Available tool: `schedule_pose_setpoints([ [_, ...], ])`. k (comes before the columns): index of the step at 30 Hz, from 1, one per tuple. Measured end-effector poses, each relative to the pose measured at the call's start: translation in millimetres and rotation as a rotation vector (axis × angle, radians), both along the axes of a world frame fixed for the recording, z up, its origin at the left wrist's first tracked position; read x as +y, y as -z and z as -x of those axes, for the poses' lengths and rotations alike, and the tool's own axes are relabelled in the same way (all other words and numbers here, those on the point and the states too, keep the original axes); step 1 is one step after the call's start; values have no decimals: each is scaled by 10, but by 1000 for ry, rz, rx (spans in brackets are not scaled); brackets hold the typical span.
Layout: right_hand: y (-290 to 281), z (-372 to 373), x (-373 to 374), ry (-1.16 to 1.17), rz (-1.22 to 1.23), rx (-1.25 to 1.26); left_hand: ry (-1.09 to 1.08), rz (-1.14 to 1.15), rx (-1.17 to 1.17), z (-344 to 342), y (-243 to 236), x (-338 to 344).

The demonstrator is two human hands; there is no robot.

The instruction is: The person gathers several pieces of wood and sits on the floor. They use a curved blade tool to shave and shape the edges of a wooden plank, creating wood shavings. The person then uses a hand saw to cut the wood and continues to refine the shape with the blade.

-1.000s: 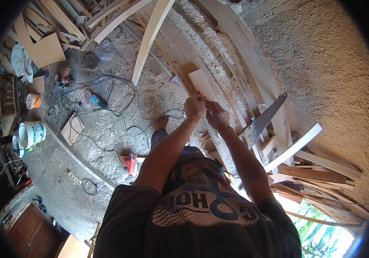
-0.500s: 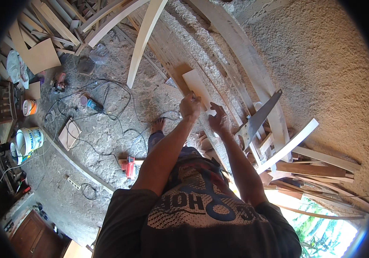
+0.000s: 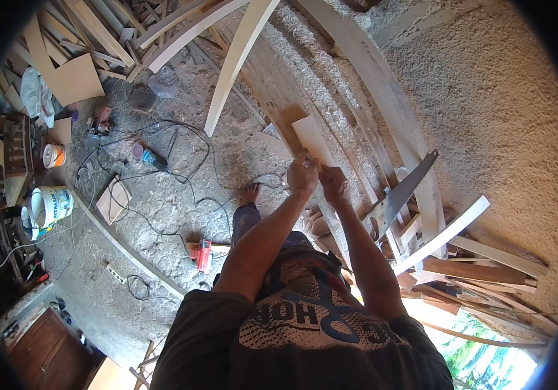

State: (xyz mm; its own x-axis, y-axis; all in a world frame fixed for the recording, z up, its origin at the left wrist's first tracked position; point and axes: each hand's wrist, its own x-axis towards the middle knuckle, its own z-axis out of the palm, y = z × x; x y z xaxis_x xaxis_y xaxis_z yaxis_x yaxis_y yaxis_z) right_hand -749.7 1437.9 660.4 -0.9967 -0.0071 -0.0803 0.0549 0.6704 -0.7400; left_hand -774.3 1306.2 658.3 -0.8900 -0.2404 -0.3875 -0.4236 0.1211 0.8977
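A short pale wooden piece (image 3: 314, 136) lies at a slant on the long workbench plank (image 3: 272, 84). My left hand (image 3: 303, 175) is closed at its near left edge; a small bit shows at the fingertips, too small to name. Right beside it, my right hand (image 3: 335, 186) is closed too, its fingers bent in at the near right end of the piece. Whatever the right fingers hold is hidden. A handsaw (image 3: 403, 188) rests to the right of my right hand, on the boards there.
Curved wooden strips (image 3: 236, 71) jut over the bench's far end. Wood shavings (image 3: 321, 78) heap along the bench. On the floor at left are a red power tool (image 3: 203, 255), a blue power tool (image 3: 154, 159), cables and a white bucket (image 3: 53, 205). Offcuts (image 3: 487, 270) pile at right.
My right hand has moved in against my left, its spread fingers now closed. The whole view has shifted slightly, so the scene sits further right and lower.
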Motion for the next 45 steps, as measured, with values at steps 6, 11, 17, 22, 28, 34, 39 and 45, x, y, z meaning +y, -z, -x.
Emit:
schedule_pose_setpoints([
  [6, 97, 2, 99, -90, -19, 92, 0, 111, -1, -14, -70, 9],
  [11, 105, 7, 106, -85, -10, 107, 13, 141, 13, -24, -64, 9],
  [17, 180, -1, 138, -87, -22, 112, 2, 119, 70, -29, -31, 33],
  [22, 112, 41, 80, -99, -17, 84, -40, 57, 107, -48, 59, 74],
  [28, -556, 139, 90, 194, 204, -62, -51, -45, 6, 43, 398, 103],
  [34, -729, 76, 329, 353, 225, 150, -161, -405, -165, 66, 299, 44],
  [39, -321, -90, 396, 340, 86, 22, 43, -373, -270, 100, 76, -74],
  [45, -488, -76, 510, 462, 19, 136, 78, -545, -347, 142, 199, -189],
])
